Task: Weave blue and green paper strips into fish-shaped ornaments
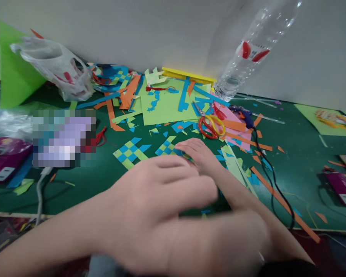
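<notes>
My right hand [197, 152] reaches forward over the green table [300, 154]. Its fingers lie flat, with the tips on a small woven mat of blue and light-green paper strips [165, 147]. A second woven mat [130, 152] lies just to the left, untouched. My left hand [161, 192] is close to the camera and blurred. Its fingers are stretched out to the right above my right forearm and hold nothing. Scissors with red and yellow handles [212, 127] lie just beyond my right hand.
Paper scraps and strips in blue, orange and green cover the table's middle around a light-green sheet [167, 105]. A clear plastic bottle [248, 54] leans at the back wall. There is a plastic bag [54, 69] at back left, a black cord [266, 165] at right, and purple boxes [4, 159] [341, 186] at both sides.
</notes>
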Tool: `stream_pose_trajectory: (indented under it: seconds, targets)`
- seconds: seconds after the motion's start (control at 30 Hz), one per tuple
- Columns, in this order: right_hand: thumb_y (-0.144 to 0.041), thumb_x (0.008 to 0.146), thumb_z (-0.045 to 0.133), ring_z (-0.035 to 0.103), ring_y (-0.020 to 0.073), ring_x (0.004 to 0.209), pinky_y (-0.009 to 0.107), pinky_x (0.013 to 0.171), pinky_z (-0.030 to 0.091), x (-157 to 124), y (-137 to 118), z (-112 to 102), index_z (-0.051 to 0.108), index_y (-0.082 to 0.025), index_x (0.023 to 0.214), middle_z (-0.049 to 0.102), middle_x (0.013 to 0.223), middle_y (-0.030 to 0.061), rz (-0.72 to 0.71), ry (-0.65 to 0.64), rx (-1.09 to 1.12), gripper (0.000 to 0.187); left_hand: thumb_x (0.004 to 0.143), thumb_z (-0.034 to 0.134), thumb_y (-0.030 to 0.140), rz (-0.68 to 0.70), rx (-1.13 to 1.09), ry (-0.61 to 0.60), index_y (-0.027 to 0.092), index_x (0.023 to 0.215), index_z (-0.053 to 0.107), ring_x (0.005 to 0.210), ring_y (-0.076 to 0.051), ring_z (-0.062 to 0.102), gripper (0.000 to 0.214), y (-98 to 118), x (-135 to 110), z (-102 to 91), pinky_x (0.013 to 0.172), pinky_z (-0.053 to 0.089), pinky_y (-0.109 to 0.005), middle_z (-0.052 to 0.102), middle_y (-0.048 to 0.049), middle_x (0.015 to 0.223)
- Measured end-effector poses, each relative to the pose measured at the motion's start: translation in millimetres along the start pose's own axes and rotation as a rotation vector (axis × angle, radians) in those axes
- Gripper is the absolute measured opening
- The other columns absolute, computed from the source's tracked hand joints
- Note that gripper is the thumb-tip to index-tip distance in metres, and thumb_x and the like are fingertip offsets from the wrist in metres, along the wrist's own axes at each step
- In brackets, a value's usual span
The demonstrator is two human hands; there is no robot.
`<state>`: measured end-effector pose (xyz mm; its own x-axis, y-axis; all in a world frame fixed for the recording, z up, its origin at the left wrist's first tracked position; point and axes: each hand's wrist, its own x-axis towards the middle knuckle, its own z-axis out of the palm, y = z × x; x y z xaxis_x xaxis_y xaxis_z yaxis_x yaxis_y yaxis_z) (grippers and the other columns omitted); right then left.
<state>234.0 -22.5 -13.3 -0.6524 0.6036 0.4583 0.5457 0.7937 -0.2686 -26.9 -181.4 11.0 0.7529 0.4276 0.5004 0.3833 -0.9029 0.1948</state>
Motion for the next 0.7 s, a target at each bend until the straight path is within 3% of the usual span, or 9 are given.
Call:
stream_pose_trajectory:
  seconds: [0.03,0.07,0.1,0.17,0.27,0.4,0.5,0.6,0.7]
  targets:
    - [-0.033,0.097,0.044,0.062,0.0247,0.104,0.044,0.092,0.047,0.5,-0.7,-2.3,0.061,-0.017,0.115,0.069,0.112,0.0116,0.009,0.017,-0.025,0.030,0.085,0.058,0.025,0.092,-0.042,0.009,0.036,0.115,0.057,0.076,-0.020,0.063,0.031,-33.0,52.0,-16.2,0.071,0.056,-0.039,0.066,0.0006,0.085]
    - [-0.032,0.097,0.044,0.062,0.0251,0.102,0.044,0.090,0.048,0.8,-1.0,-4.7,0.062,-0.016,0.113,0.070,0.111,0.0116,0.023,0.036,-0.055,0.029,0.087,0.054,0.019,0.061,0.022,0.012,0.030,0.114,0.057,0.076,-0.018,0.063,0.029,-60.0,92.9,-27.4,0.071,0.055,-0.036,0.067,0.0002,0.083]
    - [-0.032,0.096,0.045,0.063,0.0253,0.100,0.044,0.088,0.048,0.9,-0.8,-7.3,0.062,-0.016,0.112,0.071,0.109,0.0114,0.043,0.057,-0.085,0.028,0.090,0.051,0.018,0.072,0.125,0.065,0.025,0.107,0.059,0.071,-0.016,0.063,0.021,-80.7,120.0,-33.2,0.066,0.052,-0.033,0.067,0.0001,0.079]
    - [-0.029,0.095,0.048,0.064,0.0250,0.094,0.044,0.086,0.048,0.5,1.5,-13.2,0.063,-0.017,0.110,0.072,0.102,0.0103,0.105,0.119,-0.132,0.025,0.092,0.048,0.017,0.073,0.356,0.026,0.022,0.093,0.060,0.064,-0.014,0.061,0.013,-106.7,135.2,-31.8,0.060,0.047,-0.030,0.065,0.0010,0.070]
    - [-0.027,0.093,0.049,0.064,0.0216,0.079,0.041,0.079,0.050,-1.3,10.2,-24.2,0.065,-0.019,0.104,0.072,0.087,0.0071,0.249,0.264,-0.159,0.021,0.093,0.047,0.021,-0.028,0.593,-0.108,0.020,0.083,0.060,0.064,-0.017,0.062,0.017,-129.0,101.6,-18.5,0.060,0.043,-0.032,0.064,-0.0007,0.067]
    - [-0.028,0.090,0.051,0.061,0.0179,0.067,0.035,0.067,0.050,-6.5,28.9,-40.8,0.068,-0.021,0.093,0.070,0.081,0.0045,0.526,0.501,-0.145,0.018,0.095,0.044,0.022,-0.215,0.655,-0.048,0.018,0.095,0.060,0.075,-0.017,0.066,0.016,-162.1,58.5,-16.0,0.069,0.044,-0.031,0.072,-0.0023,0.084]
    - [-0.025,0.085,0.053,0.055,0.0139,0.057,0.028,0.055,0.044,-12.1,45.6,-52.6,0.068,-0.021,0.088,0.063,0.069,0.0005,0.704,0.674,-0.092,0.016,0.094,0.044,0.024,-0.334,0.741,0.079,0.020,0.087,0.061,0.064,-0.015,0.062,0.019,-184.5,45.3,-20.4,0.065,0.041,-0.029,0.070,0.0000,0.072]
    - [-0.024,0.082,0.052,0.042,0.0105,0.046,0.025,0.046,0.035,-16.9,66.6,-65.8,0.067,-0.022,0.085,0.050,0.058,-0.0041,0.816,0.843,0.055,0.015,0.093,0.046,0.027,-0.449,0.770,0.120,0.019,0.087,0.062,0.061,-0.015,0.059,0.019,-195.7,36.9,-21.5,0.064,0.040,-0.029,0.070,-0.0009,0.072]
    - [-0.020,0.080,0.048,0.041,0.0100,0.045,0.025,0.047,0.037,-20.3,95.0,-83.1,0.063,-0.021,0.084,0.044,0.056,-0.0057,0.972,0.932,0.222,0.016,0.094,0.045,0.029,-0.522,0.758,0.127,0.020,0.087,0.063,0.061,-0.016,0.057,0.021,-197.4,32.8,-20.3,0.063,0.039,-0.028,0.069,-0.0007,0.071]
